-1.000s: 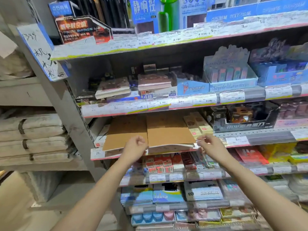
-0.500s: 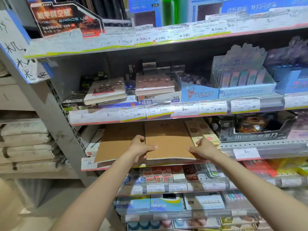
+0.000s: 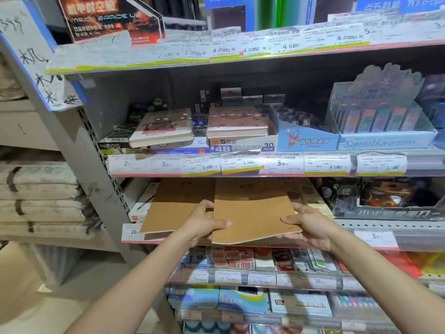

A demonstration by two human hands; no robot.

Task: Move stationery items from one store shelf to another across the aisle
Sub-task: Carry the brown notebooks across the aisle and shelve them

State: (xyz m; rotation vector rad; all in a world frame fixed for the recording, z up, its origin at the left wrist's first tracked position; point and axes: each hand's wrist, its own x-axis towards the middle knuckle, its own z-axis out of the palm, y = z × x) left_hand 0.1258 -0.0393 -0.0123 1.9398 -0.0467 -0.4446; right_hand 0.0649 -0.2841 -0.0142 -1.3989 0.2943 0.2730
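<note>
A brown kraft-cover notebook point(image 3: 250, 213) lies on top of a stack on the third shelf from the top point(image 3: 375, 233). My left hand point(image 3: 202, 221) grips its left edge, thumb on top. My right hand point(image 3: 310, 227) holds its right front corner, thumb on the cover and fingers underneath. The front edge of the notebook is lifted and bends slightly over the shelf lip. A second brown notebook stack point(image 3: 175, 208) lies just to the left, untouched.
Eraser boxes point(image 3: 243, 145) and pink notebooks point(image 3: 237, 121) fill the shelf above. A dark display box point(image 3: 390, 201) stands right of the notebooks. Lower shelves hold small packs point(image 3: 240, 259) and blue booklets point(image 3: 240, 301). A grey upright post point(image 3: 79, 165) stands at the left.
Both hands moved from the shelf's front edge onto the right notebook and took hold of it. Its front edge now lifts off the stack. The camera moved closer.
</note>
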